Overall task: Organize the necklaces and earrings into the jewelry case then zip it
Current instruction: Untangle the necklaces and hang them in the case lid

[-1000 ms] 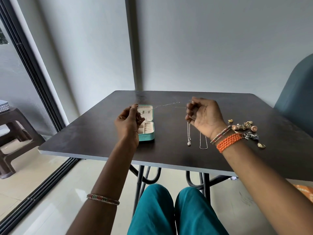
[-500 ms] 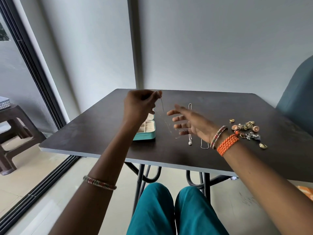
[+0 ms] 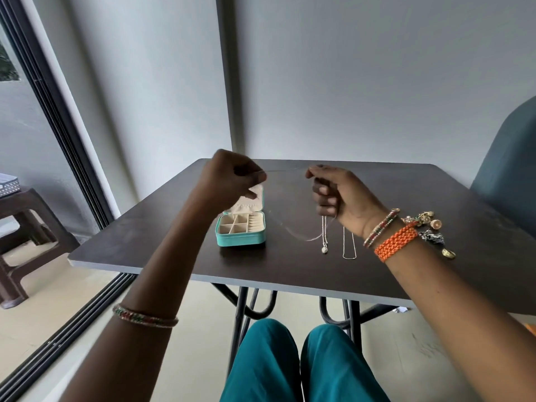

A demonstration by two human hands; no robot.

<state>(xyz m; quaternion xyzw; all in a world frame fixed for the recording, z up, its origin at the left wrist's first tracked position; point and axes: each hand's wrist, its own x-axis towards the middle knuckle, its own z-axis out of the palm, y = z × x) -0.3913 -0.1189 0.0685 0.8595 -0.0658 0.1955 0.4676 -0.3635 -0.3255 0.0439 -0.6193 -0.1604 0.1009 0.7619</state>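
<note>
Small teal zip jewelry case (image 3: 242,232) open on dark table (image 3: 435,198), cream compartments look empty. Two silver necklaces (image 3: 324,236) lie on table, earring cluster (image 3: 432,227) right. Third thin chain (image 3: 285,169) pinched between left hand (image 3: 232,181) and right hand (image 3: 338,192); right was splayed before.

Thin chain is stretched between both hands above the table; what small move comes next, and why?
Probably lower the thin silver chain toward the open teal jewelry case: left hand and right hand pinch its ends, its slack loop drags on the table, and the compartments look empty.
</note>
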